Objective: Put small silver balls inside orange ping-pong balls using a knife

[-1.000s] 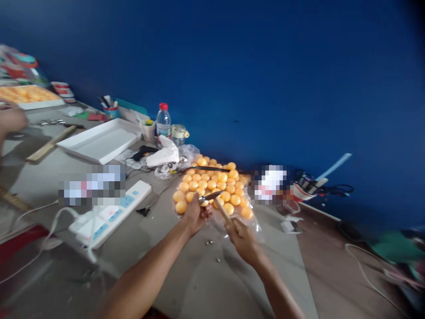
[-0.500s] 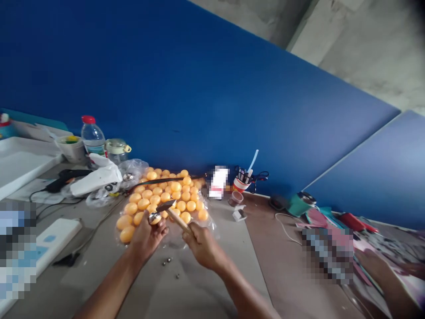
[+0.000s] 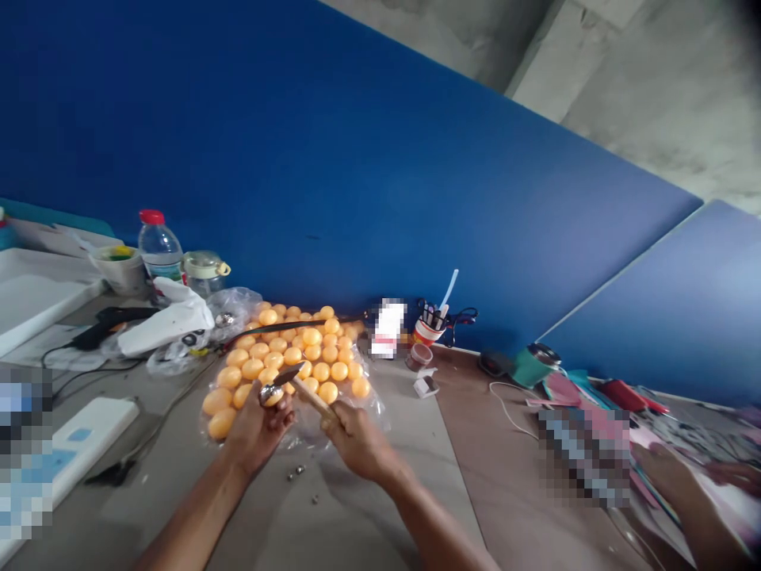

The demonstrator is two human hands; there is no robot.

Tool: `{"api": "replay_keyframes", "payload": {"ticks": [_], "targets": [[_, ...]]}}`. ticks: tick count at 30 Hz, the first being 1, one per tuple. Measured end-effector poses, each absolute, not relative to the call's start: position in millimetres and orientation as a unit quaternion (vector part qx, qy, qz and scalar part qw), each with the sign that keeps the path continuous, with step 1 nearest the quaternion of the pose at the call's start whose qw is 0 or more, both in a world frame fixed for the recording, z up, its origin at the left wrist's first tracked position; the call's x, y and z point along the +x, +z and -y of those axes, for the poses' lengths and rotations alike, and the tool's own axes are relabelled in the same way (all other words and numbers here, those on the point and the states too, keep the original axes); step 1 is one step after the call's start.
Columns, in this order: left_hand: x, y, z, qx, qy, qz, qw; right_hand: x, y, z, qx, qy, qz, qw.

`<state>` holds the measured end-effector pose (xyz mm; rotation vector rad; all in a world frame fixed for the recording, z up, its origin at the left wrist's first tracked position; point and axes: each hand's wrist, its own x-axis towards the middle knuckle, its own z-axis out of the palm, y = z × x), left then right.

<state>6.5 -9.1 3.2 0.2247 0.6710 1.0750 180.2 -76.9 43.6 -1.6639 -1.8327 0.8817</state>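
a white power strip (image 3: 98,416) lies left of the left hand, and a red-capped bottle (image 3: 160,250) stands beyond it. the left hand (image 3: 253,428) curls its fingers round a shiny metal ball (image 3: 270,396). orange balls (image 3: 292,356) spread just beyond both hands. small metal beads (image 3: 300,469) lie nearer, between the forearms. the right hand (image 3: 361,442) grips a hammer (image 3: 313,397), its head right by the shiny metal ball; i cannot tell whether they touch.

Grey tabletop (image 3: 267,523): bagged orange balls (image 3: 292,356), small metal bits (image 3: 300,469), power strip (image 3: 89,444), white tray (image 3: 47,297).
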Motion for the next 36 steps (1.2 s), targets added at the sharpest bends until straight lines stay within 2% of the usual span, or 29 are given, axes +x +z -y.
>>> {"api": "replay_keyframes", "payload": {"ticks": [6, 11, 15, 22, 27, 33, 36], "targets": [[8, -1, 11, 0.106, 0.498, -0.316, 0.8, 181, 38, 77, -0.621, 0.317, 0.678, 0.235], [11, -1, 14, 0.109, 0.503, -0.304, 0.802, 182, 34, 80, -0.576, 0.341, 0.688, 0.28], [10, -6, 13, 0.107, 0.501, -0.32, 0.797, 180, 30, 79, -0.592, 0.332, 0.691, 0.249], [9, -8, 13, 0.115, 0.501, -0.313, 0.799, 182, 30, 80, -0.58, 0.389, 0.658, 0.282], [12, -7, 14, 0.087, 0.53, -0.303, 0.787, 182, 31, 82, -0.587, 0.376, 0.648, 0.307], [12, -8, 15, 0.076, 0.529, -0.316, 0.784, 179, 25, 78, -0.588, 0.336, 0.69, 0.256], [12, -8, 15, 0.084, 0.531, -0.297, 0.789, 179, 25, 79, -0.581, 0.348, 0.686, 0.265]]}}
